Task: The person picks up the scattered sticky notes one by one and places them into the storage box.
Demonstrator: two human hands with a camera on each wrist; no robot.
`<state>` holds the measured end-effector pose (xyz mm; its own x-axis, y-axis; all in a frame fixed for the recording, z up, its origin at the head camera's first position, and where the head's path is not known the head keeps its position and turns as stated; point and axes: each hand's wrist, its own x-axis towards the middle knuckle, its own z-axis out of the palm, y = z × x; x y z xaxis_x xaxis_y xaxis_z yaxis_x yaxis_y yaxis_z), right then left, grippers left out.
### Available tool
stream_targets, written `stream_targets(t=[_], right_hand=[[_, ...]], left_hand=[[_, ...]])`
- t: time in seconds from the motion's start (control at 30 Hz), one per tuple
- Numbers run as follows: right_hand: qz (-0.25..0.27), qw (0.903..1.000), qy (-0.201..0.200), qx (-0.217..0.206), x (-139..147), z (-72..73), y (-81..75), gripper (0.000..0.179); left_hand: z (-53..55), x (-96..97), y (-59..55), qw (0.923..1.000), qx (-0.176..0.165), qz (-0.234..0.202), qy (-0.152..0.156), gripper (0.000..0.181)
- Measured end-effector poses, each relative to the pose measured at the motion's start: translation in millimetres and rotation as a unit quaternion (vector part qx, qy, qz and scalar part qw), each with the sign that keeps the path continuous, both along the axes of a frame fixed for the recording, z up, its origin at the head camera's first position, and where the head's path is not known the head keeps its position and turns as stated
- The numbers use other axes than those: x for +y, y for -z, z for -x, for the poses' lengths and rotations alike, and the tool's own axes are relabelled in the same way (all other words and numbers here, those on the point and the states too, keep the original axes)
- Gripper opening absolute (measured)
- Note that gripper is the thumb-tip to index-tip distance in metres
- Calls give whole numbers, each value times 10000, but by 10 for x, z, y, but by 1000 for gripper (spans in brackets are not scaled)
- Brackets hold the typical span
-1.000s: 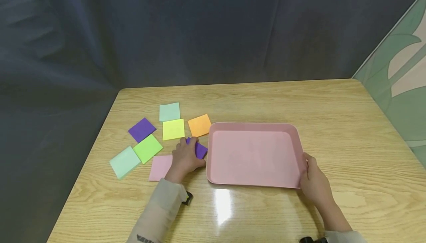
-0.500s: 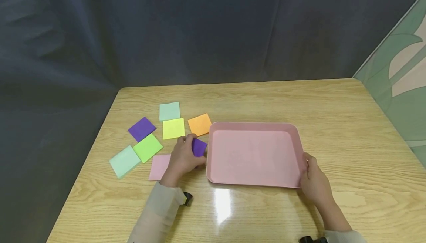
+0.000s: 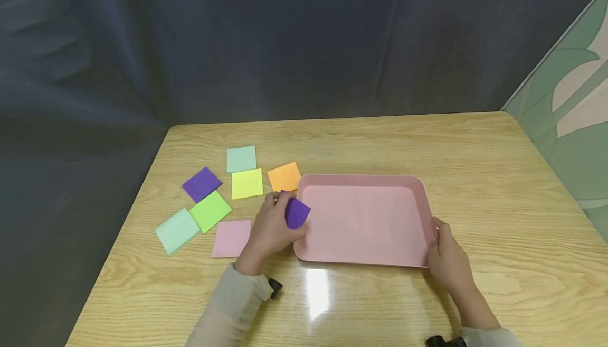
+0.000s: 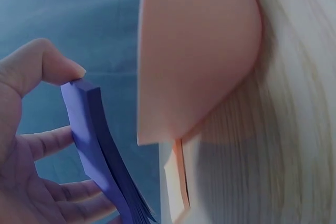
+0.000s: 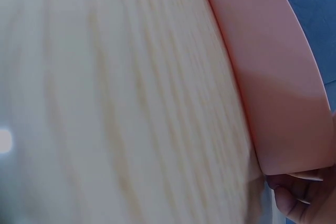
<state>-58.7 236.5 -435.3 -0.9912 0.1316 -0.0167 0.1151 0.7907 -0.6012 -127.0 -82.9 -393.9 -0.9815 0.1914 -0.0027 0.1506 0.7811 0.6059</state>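
Observation:
A purple sticky note pad [image 3: 296, 213] is pinched between the thumb and fingers of my left hand [image 3: 274, 228], at the left rim of the pink tray [image 3: 361, 225]. In the left wrist view the pad [image 4: 86, 119] is tilted, its loose sheets fanning at the lower end, apart from the tray wall [image 4: 194, 51]. My right hand [image 3: 448, 257] grips the tray's right side near the front corner, thumb at the rim. The right wrist view shows that hand's curled fingers [image 5: 299, 198] at the tray's corner, partly cut off by the frame edge.
Left of the tray lie several sticky note pads: orange [image 3: 284, 177], yellow [image 3: 247, 184], mint [image 3: 241, 158], purple [image 3: 201, 184], lime green [image 3: 210, 212], another mint [image 3: 178, 231] and pink [image 3: 231, 238]. A dark curtain [image 3: 304, 46] hangs behind the wooden table [image 3: 499, 188].
My left hand has lifted the purple pad off the table and carried it right, to the tray's left rim. The pink pad is now uncovered. My right hand keeps its grip on the tray.

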Motion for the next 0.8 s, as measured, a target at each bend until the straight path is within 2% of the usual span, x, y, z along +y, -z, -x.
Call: stream_targets(t=[0.3, 0.6, 0.8], right_hand=[[-49, 10000, 69, 46, 2, -4, 0, 40], [-11, 10000, 69, 16, -12, 0, -26, 40], [21, 9999, 79, 76, -13, 4, -24, 39]], left_hand=[[-63, 168, -30, 9988, 139, -49, 472, 65], [-88, 323, 7, 9941, 446, 181, 973, 64], [-105, 422, 23, 9909, 554, 441, 1145, 63]])
